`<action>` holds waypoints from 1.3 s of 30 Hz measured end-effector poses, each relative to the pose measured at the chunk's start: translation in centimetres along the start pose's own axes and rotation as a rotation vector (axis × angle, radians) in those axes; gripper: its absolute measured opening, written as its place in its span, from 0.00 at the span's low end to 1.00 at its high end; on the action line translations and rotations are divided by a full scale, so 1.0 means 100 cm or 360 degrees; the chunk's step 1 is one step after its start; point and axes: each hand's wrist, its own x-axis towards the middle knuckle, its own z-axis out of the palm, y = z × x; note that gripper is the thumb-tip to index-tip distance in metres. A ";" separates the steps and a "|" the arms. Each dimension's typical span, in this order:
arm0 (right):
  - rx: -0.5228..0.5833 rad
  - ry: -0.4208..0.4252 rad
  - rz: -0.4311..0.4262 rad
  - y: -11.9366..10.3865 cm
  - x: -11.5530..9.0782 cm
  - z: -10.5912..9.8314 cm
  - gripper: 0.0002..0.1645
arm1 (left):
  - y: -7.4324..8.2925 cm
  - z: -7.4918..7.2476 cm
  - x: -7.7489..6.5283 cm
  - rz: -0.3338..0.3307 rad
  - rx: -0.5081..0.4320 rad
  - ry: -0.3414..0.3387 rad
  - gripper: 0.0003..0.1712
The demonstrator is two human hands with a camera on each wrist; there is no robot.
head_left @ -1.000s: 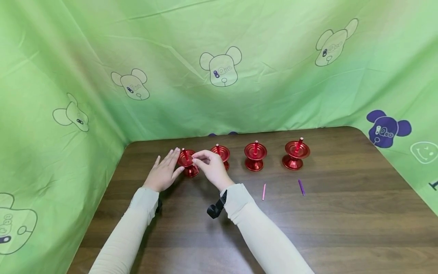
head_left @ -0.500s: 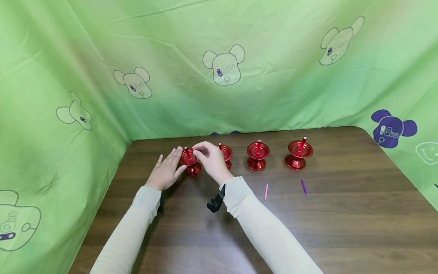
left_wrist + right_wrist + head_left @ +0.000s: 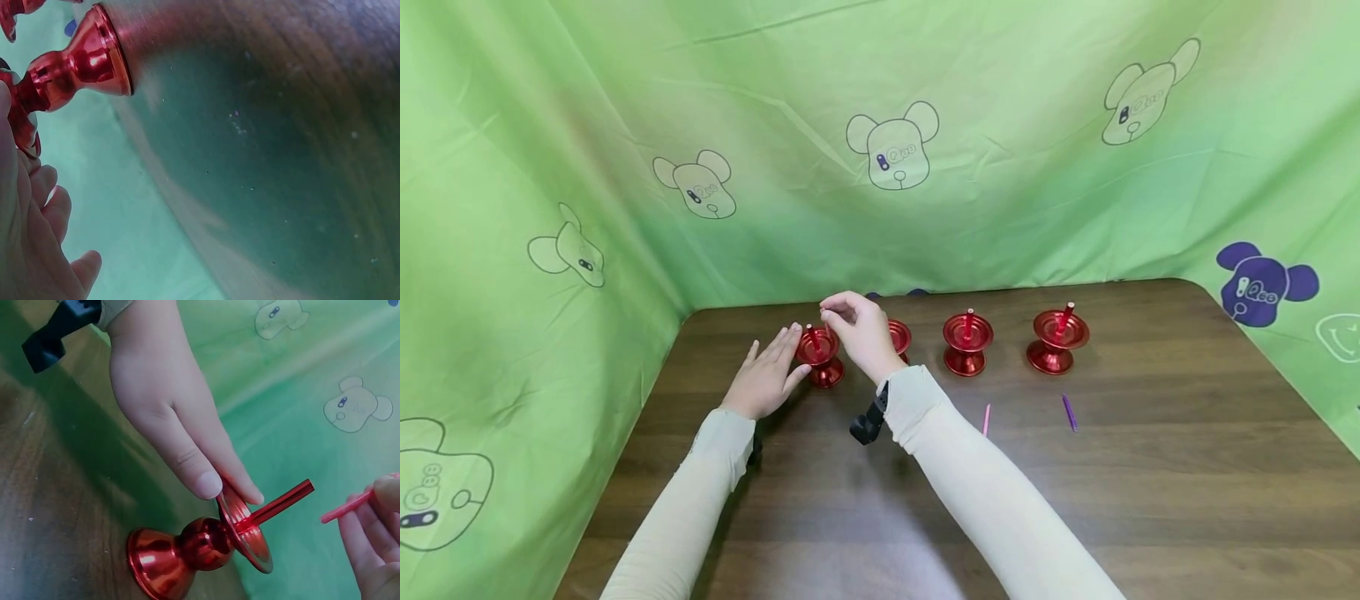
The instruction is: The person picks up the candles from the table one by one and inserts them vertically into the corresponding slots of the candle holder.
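My left hand point(image 3: 760, 379) holds the dish rim of the leftmost shiny red candle holder point(image 3: 826, 373), its thumb on the near side and its fingers, nearly straight, along the far side. A thin red tube stands up from the middle of that dish in the right wrist view. My right hand point(image 3: 861, 333) pinches a small pinkish-red candle point(image 3: 347, 507) between thumb and fingers. The candle's free end points toward the tube point(image 3: 281, 503) and stays apart from it. In the left wrist view, fingers point(image 3: 56, 212) of my left hand extend past the holder's dish.
To the right stand more red candle holders: one point(image 3: 899, 335) partly behind my right hand, another point(image 3: 966, 360), and the rightmost point(image 3: 1051, 357). A pink candle point(image 3: 987, 419), partly covered by my sleeve, and a purple candle point(image 3: 1070, 413) lie on the wooden table point(image 3: 1180, 500). Green patterned cloth point(image 3: 775, 233) surrounds it.
My right hand has risen from beside the leftmost dish to above it, with the candle pinched. My left hand stays at the holder. The head view has shifted slightly.
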 end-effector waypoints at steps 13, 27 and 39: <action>0.0080 0.0016 -0.0012 -0.002 0.008 0.008 0.09 | 0.001 0.003 -0.001 0.0002 -0.0002 0.0003 0.43; 0.0117 -0.0040 -0.0041 0.003 0.013 0.019 0.09 | 0.002 0.001 0.000 -0.0005 -0.0020 0.0012 0.43; -0.0187 -0.0149 -0.0140 -0.003 0.017 0.018 0.08 | 0.002 0.000 0.001 -0.0016 -0.0010 -0.0026 0.43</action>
